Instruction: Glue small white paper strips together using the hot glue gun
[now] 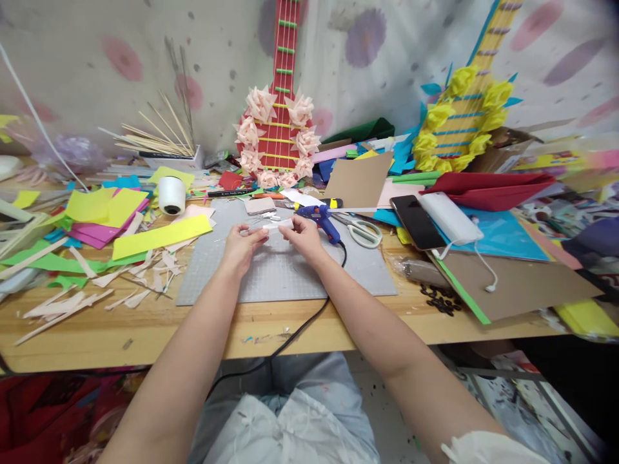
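Between my two hands, above the grey cutting mat [285, 283], a small white strip [279, 226] is stretched level. My left hand [240, 248] pinches its left end and my right hand [305, 240] pinches the other end. What the strip is made of I cannot tell; it looks like paper. Just beyond my right hand lies a blue glue gun [325, 220], its black cord [309, 322] running over the table edge. Scissors [363, 232] with pale handles rest to the right of it. A small pale pink piece [260, 205] lies at the mat's back.
Behind stand a red paper guitar [278, 138] with pink flowers and a yellow one [454, 122]. Paper scraps [145, 277] and a white cup-like object [171, 195] are at left. A phone [416, 222], a white power bank [451, 218] and brown cardboard [517, 290] lie at right.
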A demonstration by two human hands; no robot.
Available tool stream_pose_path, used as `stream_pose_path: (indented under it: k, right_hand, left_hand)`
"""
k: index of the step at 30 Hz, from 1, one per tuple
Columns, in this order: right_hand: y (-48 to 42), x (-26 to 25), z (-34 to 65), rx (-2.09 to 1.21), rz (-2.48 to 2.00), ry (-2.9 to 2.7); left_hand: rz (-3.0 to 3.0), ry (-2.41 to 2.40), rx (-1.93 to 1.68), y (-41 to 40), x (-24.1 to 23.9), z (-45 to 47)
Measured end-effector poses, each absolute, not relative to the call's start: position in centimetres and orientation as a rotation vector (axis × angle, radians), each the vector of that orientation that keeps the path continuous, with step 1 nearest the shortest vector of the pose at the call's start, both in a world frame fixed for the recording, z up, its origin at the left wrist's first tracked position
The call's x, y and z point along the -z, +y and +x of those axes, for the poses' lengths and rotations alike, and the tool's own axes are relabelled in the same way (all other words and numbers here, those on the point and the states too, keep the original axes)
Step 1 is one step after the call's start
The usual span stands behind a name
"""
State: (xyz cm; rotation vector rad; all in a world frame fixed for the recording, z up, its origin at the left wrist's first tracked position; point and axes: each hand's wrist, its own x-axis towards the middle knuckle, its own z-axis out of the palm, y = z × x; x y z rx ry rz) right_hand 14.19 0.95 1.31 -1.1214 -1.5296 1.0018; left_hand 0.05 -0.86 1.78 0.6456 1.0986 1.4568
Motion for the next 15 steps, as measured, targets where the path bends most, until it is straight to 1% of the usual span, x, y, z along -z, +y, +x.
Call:
stream_pose_path:
  k: [3,8,11,15]
  right_hand:
    - [1.0,-1.2,14.0,-1.039,-1.063,-1.51]
    - [0.7,-1.2,13.2,-1.349,-0.839,-1.345]
    - [0.6,-0.9,12.5,-1.43,-0.857,-1.272]
    - [0.6,-0.5,11.9,-1.456,-0.916,-1.22]
  left_hand:
    - [0.667,1.062,-1.456,-0.8,-1.7,0.0]
    - [0.638,1.013,-1.458,-0.7,-1.7,0.1]
    - [0.602,1.013,-1.452,-0.7,-1.8,0.2]
    - [0.601,0.992,-1.448,-0.7,-1.7,0.3]
